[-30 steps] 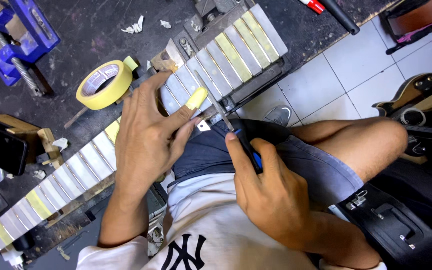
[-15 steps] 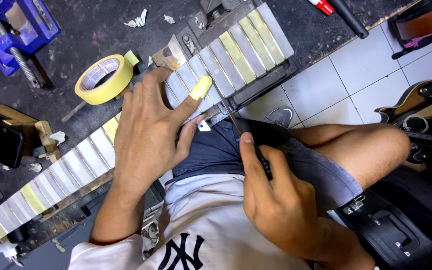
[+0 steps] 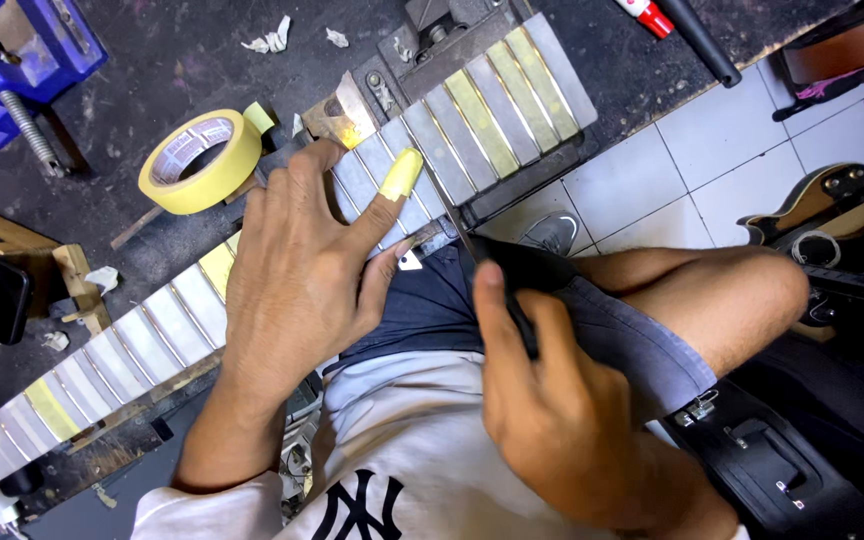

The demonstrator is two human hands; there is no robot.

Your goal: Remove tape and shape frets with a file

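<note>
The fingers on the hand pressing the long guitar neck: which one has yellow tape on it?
The index finger of the left hand, wrapped at its tip in yellow tape; the other fingers are bare. It lies across the fretboard.

Person wears a light grey long-sleeved cotton shirt [image 3: 392, 440] with a dark printed emblem on the chest. Dark blue-grey fabric shorts [image 3: 592, 320]. Strip of yellow masking tape [image 3: 401, 174] wrapped round one fingertip of the left hand [image 3: 297, 265].
</note>
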